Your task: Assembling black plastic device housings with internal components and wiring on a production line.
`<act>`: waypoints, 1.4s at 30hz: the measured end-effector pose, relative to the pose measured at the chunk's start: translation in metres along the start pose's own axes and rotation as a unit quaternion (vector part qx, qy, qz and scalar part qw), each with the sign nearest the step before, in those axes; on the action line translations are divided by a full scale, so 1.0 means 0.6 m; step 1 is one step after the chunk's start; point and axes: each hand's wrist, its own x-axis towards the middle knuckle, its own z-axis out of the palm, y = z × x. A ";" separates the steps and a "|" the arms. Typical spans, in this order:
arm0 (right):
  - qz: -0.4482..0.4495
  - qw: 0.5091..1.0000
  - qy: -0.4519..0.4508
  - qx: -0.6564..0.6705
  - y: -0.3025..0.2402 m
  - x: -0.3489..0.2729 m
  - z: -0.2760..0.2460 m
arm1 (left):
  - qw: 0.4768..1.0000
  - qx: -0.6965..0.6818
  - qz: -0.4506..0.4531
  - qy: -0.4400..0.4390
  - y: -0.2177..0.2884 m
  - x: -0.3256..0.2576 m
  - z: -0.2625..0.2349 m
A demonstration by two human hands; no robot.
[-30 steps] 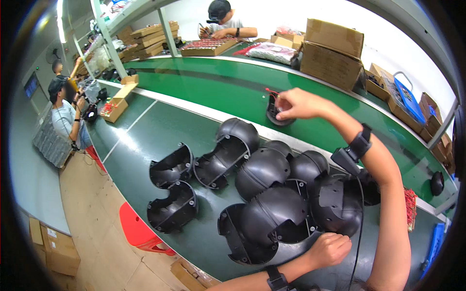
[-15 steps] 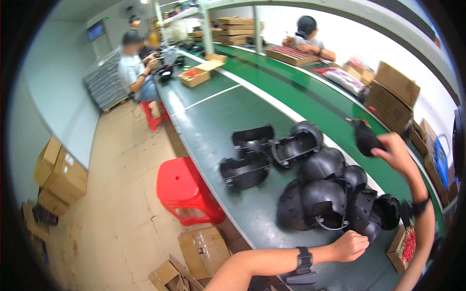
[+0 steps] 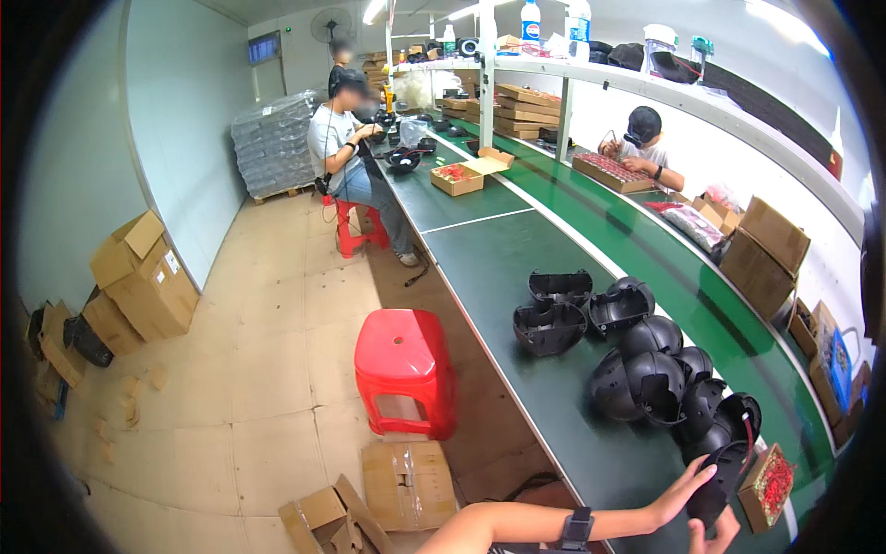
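Note:
A black molded plastic piece [image 3: 718, 485] with a red wire is held between my two hands at the lower right. My left hand [image 3: 680, 496] lies along its left side with the fingers against it. From below, my right hand [image 3: 714, 537] grips the piece's lower end, thumb and fingers on either side; the right forearm is out of sight. Just beyond my hands, several rounded black plastic shells [image 3: 639, 380] are piled on the green table [image 3: 503, 268]. A small cardboard box [image 3: 768, 487] of red-wired parts stands right of the piece.
Three open half shells [image 3: 551, 325] sit farther along the table. A green conveyor strip [image 3: 683, 277] runs along its right. A red stool [image 3: 403, 365] and cardboard boxes [image 3: 408, 485] stand left. Two seated co-workers [image 3: 337, 143] [image 3: 646, 152] work farther off, under an overhead shelf [image 3: 600, 72].
My right hand has come down from over the conveyor with the black piece, bringing it to my left hand. My left hand has opened from a fist onto it. The view has shifted.

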 end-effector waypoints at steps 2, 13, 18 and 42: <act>0.057 0.997 -0.036 0.038 -0.003 -0.022 0.019 | 0.982 0.138 0.120 0.036 -0.038 -0.011 -0.028; -0.054 0.996 -0.062 -0.037 -0.004 -0.026 -0.009 | 0.812 0.489 0.314 0.052 0.028 -0.088 -0.045; -0.046 0.983 -0.063 -0.164 -0.007 -0.006 0.011 | 0.721 0.587 0.361 -0.075 0.025 -0.073 -0.049; -0.014 0.971 0.083 -0.223 0.035 -0.063 0.045 | 0.687 0.674 0.210 -0.174 0.104 -0.055 -0.032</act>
